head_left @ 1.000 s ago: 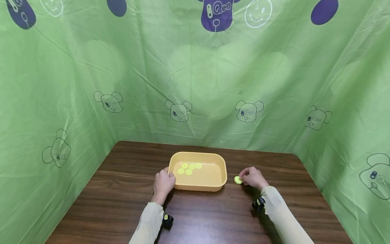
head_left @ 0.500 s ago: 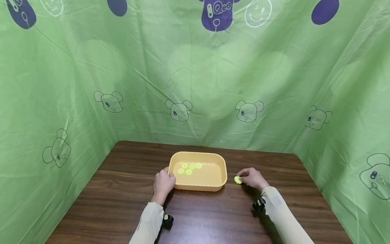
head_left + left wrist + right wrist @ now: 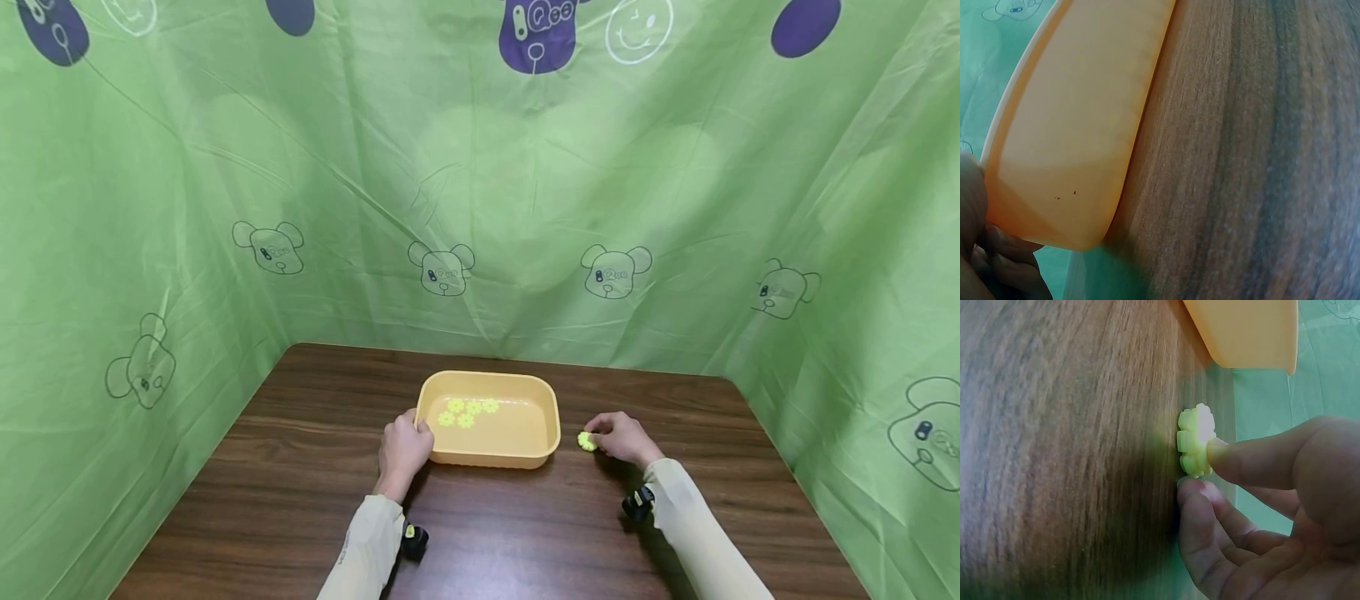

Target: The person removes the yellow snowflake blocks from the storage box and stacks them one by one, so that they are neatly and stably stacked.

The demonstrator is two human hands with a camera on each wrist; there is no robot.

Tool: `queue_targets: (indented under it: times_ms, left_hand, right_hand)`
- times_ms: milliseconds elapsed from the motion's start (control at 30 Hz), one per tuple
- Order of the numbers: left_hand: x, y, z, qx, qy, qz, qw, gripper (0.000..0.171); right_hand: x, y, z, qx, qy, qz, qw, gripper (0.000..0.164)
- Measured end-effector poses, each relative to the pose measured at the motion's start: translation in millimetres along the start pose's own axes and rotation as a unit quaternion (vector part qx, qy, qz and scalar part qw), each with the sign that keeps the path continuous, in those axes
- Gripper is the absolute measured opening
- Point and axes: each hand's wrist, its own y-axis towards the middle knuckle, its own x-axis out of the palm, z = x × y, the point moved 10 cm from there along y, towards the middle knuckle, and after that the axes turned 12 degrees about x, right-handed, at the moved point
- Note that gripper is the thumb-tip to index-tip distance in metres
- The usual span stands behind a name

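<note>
A yellow rectangular plastic basin [image 3: 495, 450] stands on the table, and my left hand [image 3: 403, 457] grips its left end, thumb over the rim. In the left wrist view the basin's long side wall [image 3: 1079, 119] shows beside the fingers [image 3: 1013, 265]. Several yellow-green flower-shaped pieces [image 3: 466, 421] lie inside, towards the left. To the right of the basin, my right hand [image 3: 621, 437] pinches another flower-shaped piece [image 3: 1196, 440] at the tabletop. Its thumb presses the upper face and the fingertips are at the edge. Whether this is one thick piece or a stack, I cannot tell.
The dark wood-grain table [image 3: 495, 542] extends around the basin. A green printed curtain [image 3: 495, 317] closes off the back and both sides. Black wrist cameras [image 3: 639, 503] sit on both wrists.
My right fingers have slid slightly left over the flower-shaped piece. My left hand and the basin keep their places; the head view has shifted a little.
</note>
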Motion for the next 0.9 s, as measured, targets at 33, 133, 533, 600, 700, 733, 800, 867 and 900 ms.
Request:
queue_targets:
  times_ms: [33, 133, 533, 600, 700, 733, 800, 867, 900]
  left_hand:
    - [-0.6, 0.1, 0.4, 0.0, 0.0, 0.001, 1.0, 0.026]
    - [-2.0, -0.2, 1.5, 0.001, 0.0, 0.002, 1.0, 0.026]
    - [-2.4, -2.3, 2.3, 0.002, -0.001, 0.002, 1.0, 0.028]
    - [-1.6, -1.8, 1.6, 0.001, 0.0, 0.0, 1.0, 0.025]
    - [-1.0, -0.6, 0.8, 0.001, 0.002, -0.002, 1.0, 0.022]
    - [-0.9, -0.3, 0.7, 0.0, 0.002, -0.002, 1.0, 0.021]
    - [-0.8, 0.3, 0.3, 0.0, 0.0, -0.003, 1.0, 0.02]
    - [-0.6, 0.9, 0.2, 0.0, 0.0, -0.005, 1.0, 0.02]
    - [-0.8, 0.9, 0.6, 0.0, -0.001, -0.005, 1.0, 0.02]
  right_hand:
    - [0, 0, 0, 0.0, -0.001, 0.001, 1.0, 0.011]
    - [-1, 0, -1, 0.001, -0.003, 0.003, 1.0, 0.011]
    - [-12, -2, -19, -0.021, -0.069, 0.083, 0.994, 0.032]
    - [-16, -2, -30, -0.04, -0.076, 0.111, 0.99, 0.032]
    - [-21, -2, -55, -0.076, -0.068, 0.147, 0.984, 0.03]
    - [-22, -2, -64, -0.086, -0.065, 0.159, 0.981, 0.029]
    - [-22, -3, -85, -0.108, -0.061, 0.172, 0.977, 0.028]
    - [-18, -5, -107, -0.126, -0.06, 0.175, 0.975, 0.029]
    - [-15, -6, -118, -0.138, -0.06, 0.174, 0.973, 0.028]
